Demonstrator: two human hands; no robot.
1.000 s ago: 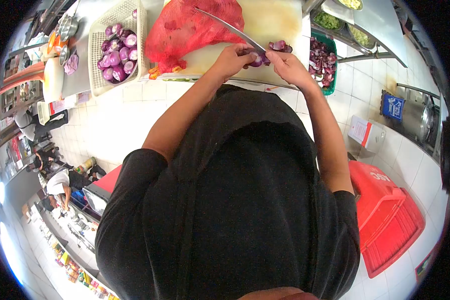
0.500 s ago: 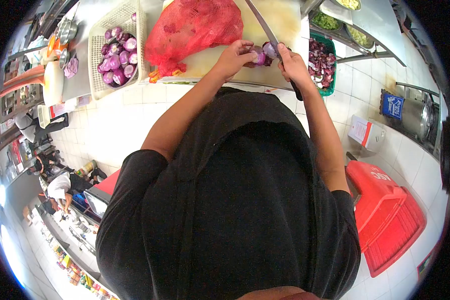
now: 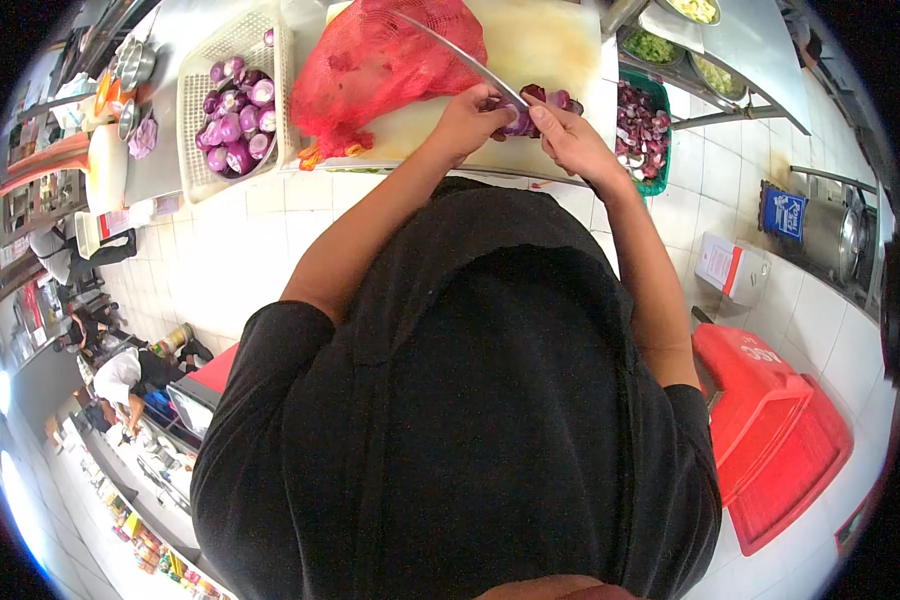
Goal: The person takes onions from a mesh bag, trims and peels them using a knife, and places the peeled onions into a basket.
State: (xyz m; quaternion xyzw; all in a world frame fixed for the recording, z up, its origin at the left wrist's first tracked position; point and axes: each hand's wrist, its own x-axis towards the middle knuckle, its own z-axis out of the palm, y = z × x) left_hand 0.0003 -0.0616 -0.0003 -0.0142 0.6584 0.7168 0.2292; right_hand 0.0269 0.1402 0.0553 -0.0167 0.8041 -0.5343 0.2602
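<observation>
My left hand (image 3: 470,128) is closed round a red onion (image 3: 517,124) over the cutting board (image 3: 545,45). In my right hand (image 3: 574,145) is a knife (image 3: 475,65), its long blade slanting up and left across the red mesh bag (image 3: 390,70). The blade's base and my right thumb meet at the onion, but the exact contact is too small to make out. Dark purple onion skins or pieces (image 3: 560,99) show just beyond my right fingers. The knife's handle is mostly hidden by my palm.
Peeled red onions (image 3: 232,128) fill part of a white plastic basket (image 3: 192,115) at left. A green basket (image 3: 660,178) of onion skins (image 3: 642,125) stands right of the board. A red bin (image 3: 770,430) is on the floor at lower right. Other people work at far left.
My right hand has moved left toward my left hand. The knife blade has swung left and lower, now crossing the mesh bag. Purple pieces show beyond my right fingers.
</observation>
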